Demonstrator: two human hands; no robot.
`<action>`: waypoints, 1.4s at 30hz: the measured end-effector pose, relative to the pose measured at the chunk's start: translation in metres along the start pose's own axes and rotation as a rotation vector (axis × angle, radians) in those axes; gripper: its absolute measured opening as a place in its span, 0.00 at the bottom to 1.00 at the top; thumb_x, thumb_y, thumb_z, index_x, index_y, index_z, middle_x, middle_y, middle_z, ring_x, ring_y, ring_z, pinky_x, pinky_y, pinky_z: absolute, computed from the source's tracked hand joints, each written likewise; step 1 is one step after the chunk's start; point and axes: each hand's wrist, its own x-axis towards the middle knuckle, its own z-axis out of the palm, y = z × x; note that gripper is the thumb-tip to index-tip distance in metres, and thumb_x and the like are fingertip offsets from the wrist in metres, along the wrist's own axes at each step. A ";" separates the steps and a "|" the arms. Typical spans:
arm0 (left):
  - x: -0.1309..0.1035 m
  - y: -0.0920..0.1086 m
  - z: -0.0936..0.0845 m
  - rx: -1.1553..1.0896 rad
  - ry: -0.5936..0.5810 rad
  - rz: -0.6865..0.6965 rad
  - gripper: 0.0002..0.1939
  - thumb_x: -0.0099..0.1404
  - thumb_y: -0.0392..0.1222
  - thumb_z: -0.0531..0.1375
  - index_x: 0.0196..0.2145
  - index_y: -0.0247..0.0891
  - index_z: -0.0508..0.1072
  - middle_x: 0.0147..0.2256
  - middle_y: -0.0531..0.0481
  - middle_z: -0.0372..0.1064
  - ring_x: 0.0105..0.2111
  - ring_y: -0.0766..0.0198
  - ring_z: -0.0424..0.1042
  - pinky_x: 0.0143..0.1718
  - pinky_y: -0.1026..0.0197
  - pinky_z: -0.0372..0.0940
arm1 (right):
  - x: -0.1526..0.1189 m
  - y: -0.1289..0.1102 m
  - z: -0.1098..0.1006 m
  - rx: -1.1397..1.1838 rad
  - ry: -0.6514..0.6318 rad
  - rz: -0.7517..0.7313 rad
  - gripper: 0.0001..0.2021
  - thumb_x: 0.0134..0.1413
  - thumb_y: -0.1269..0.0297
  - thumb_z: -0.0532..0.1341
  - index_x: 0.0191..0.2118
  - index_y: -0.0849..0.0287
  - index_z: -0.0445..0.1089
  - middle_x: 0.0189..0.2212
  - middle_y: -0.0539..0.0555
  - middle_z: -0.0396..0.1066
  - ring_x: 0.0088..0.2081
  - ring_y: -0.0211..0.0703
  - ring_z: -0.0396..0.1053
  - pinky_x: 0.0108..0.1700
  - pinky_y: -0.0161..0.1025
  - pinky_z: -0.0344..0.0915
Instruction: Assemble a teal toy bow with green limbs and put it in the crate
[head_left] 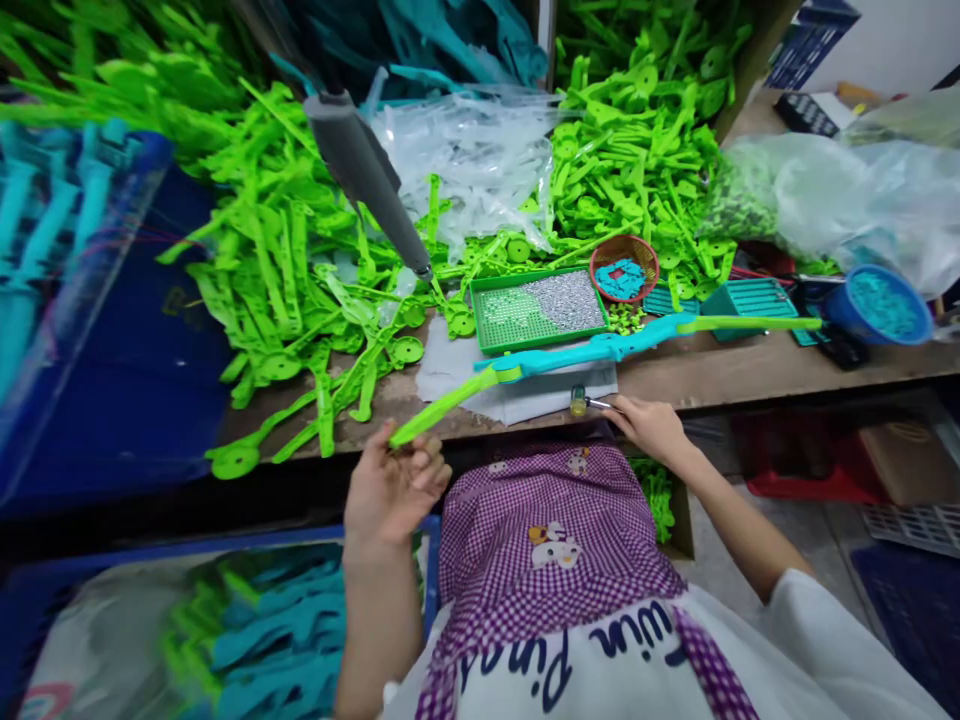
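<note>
A long plastic assembly point(600, 350), made of bright green arms joined to a teal middle section, stretches across the front of a brown wooden workbench point(750, 370). The left hand point(394, 490) grasps its near green end, fingers curled around the flat strip, lifting that end off the bench edge towards the body. The far green arm reaches right, above a teal ridged plastic tray point(750, 297).

The right hand point(652, 425) rests at the bench edge, fingers closed around a small tool with a yellow-green handle point(579, 401) that lies on a pale grey cloth point(457, 365). The assembly crosses just above this cloth.

Behind the cloth sits a green rectangular tray point(517, 320) holding a spread of tiny silver parts. Just right of it is a small round woven basket point(624, 267) with teal pieces inside, and a little heap of small green pieces point(626, 318) lies in front of the basket. A blue round tub point(879, 305) of teal bits stands further right.

A large pile of loose bright green plastic arms point(285, 260) covers the left and back of the bench. A grey padded pole point(364, 170) slants down over it. Crumpled clear plastic bags point(472, 150) lie at the centre back.

The person wears a purple checked apron point(547, 540). A blue crate point(225, 620) at lower left holds green and teal parts.
</note>
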 end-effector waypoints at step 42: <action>0.079 -0.011 0.076 1.087 -0.067 0.796 0.21 0.41 0.43 0.73 0.36 0.41 0.77 0.40 0.48 0.75 0.45 0.52 0.73 0.51 0.52 0.66 | 0.103 -0.007 -0.095 0.173 0.270 -0.600 0.18 0.63 0.55 0.56 0.52 0.59 0.71 0.41 0.58 0.77 0.41 0.45 0.69 0.47 0.42 0.52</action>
